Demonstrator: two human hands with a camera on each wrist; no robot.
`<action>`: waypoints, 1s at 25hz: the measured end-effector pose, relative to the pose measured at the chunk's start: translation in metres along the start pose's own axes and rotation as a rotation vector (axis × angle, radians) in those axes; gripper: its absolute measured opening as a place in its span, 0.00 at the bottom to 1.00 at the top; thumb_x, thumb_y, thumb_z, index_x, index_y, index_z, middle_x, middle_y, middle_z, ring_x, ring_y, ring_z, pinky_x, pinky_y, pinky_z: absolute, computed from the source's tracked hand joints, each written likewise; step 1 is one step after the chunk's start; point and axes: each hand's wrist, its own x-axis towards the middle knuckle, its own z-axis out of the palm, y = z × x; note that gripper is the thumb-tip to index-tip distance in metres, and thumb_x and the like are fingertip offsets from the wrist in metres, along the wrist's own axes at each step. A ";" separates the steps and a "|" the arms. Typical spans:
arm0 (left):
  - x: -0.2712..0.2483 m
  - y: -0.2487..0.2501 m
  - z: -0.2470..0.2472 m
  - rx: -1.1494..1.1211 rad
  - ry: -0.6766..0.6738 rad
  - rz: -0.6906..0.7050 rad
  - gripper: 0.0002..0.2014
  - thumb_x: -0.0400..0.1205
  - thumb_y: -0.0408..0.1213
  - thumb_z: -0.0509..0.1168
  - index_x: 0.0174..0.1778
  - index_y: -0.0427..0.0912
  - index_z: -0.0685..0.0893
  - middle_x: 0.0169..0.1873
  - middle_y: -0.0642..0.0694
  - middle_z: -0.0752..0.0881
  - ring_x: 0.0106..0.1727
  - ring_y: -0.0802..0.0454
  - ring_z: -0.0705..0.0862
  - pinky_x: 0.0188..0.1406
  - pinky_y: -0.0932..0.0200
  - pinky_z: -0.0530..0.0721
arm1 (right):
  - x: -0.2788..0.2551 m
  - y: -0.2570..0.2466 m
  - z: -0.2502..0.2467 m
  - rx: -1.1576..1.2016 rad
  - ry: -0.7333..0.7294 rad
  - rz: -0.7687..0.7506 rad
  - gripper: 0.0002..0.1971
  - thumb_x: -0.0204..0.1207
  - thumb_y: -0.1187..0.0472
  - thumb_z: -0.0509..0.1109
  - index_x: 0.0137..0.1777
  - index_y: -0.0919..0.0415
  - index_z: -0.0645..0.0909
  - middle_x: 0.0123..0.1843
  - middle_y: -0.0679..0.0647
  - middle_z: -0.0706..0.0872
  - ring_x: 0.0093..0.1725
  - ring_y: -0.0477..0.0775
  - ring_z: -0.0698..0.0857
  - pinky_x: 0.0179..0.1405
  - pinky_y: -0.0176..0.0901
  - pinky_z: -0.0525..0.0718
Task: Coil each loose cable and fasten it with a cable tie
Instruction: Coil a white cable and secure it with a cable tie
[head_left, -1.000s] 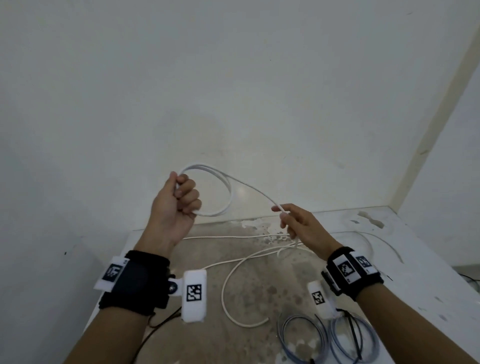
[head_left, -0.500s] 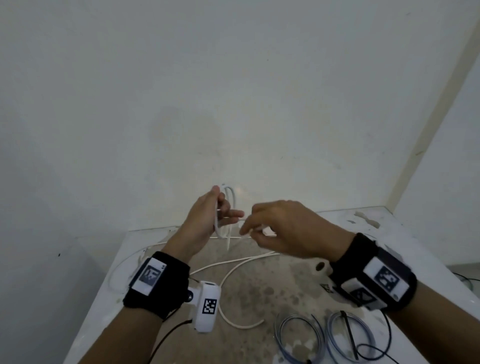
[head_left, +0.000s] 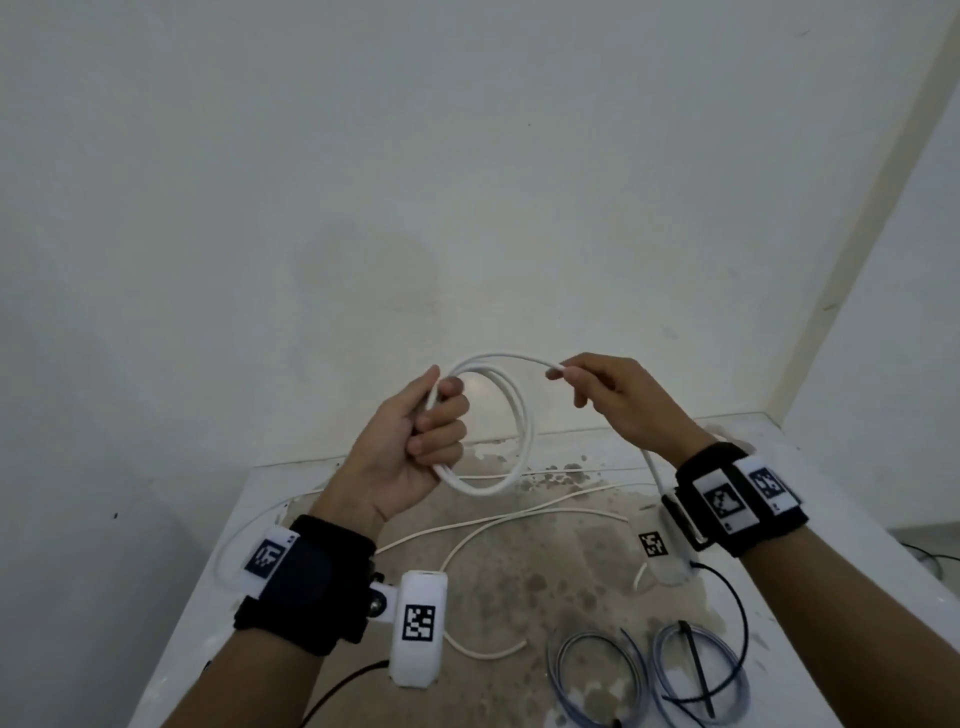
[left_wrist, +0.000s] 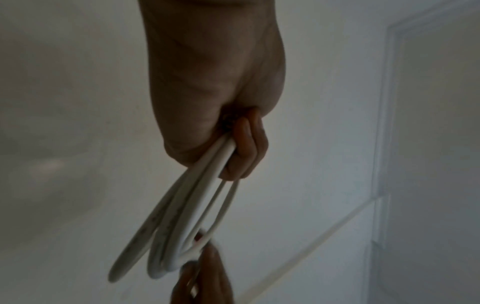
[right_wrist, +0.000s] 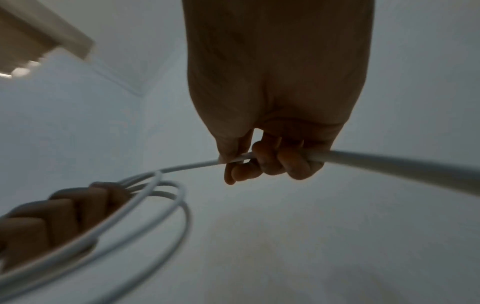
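A white cable (head_left: 523, 415) hangs in a round coil of about three turns, raised above the table. My left hand (head_left: 415, 431) grips the coil's left side in a fist; the left wrist view has the coil (left_wrist: 179, 228) running down from the curled fingers (left_wrist: 246, 148). My right hand (head_left: 602, 395) pinches the running strand to the coil's upper right, and the strand (right_wrist: 389, 164) passes through its curled fingers (right_wrist: 270, 162). The rest of the white cable (head_left: 519, 519) trails loose over the table.
The white table (head_left: 831, 493) has a stained, worn middle. Two blue-grey cable coils (head_left: 597, 670) (head_left: 701, 670) lie at the front right, the right one with a black tie (head_left: 696, 660) across it. A white wall stands close behind.
The hands have drawn apart from their meeting half a second ago. The coil in the left hand has gained a turn, and the right hand now holds the strand further right and higher.
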 end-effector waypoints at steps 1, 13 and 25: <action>-0.003 0.007 -0.006 -0.043 -0.031 0.033 0.17 0.89 0.47 0.51 0.40 0.44 0.75 0.22 0.54 0.62 0.16 0.60 0.57 0.13 0.67 0.61 | -0.005 0.018 -0.002 -0.002 -0.005 0.044 0.13 0.88 0.50 0.62 0.55 0.48 0.89 0.33 0.46 0.83 0.29 0.40 0.73 0.35 0.36 0.72; -0.002 0.024 -0.023 0.136 0.455 0.388 0.17 0.90 0.47 0.50 0.39 0.45 0.75 0.17 0.54 0.64 0.13 0.60 0.61 0.12 0.69 0.58 | -0.041 -0.019 0.002 -0.768 -0.414 -0.106 0.13 0.83 0.48 0.63 0.60 0.41 0.88 0.49 0.43 0.85 0.50 0.50 0.86 0.41 0.43 0.77; 0.000 -0.030 0.013 0.157 0.136 -0.167 0.16 0.88 0.45 0.52 0.41 0.41 0.77 0.16 0.53 0.65 0.11 0.63 0.60 0.10 0.68 0.55 | -0.016 -0.041 0.007 -0.073 -0.036 -0.136 0.06 0.82 0.52 0.71 0.46 0.50 0.88 0.36 0.44 0.85 0.28 0.43 0.74 0.31 0.34 0.69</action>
